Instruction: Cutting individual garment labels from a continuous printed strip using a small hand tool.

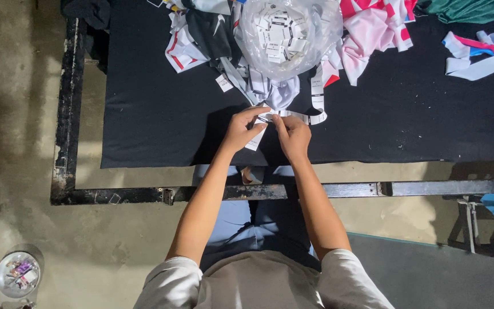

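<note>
The table (144,114) wore matt black cloth over a rusty, rough metal frame (70,114). Near its far edge sat a glossy clear plastic bag (284,34) of paper labels, beside smooth, shiny fabric pieces (367,28). The floor (12,114) looked rough concrete.

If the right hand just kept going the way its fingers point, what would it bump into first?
Probably the white label strip that the right hand already pinches, then the bundle of white cloth below the clear bag.
</note>
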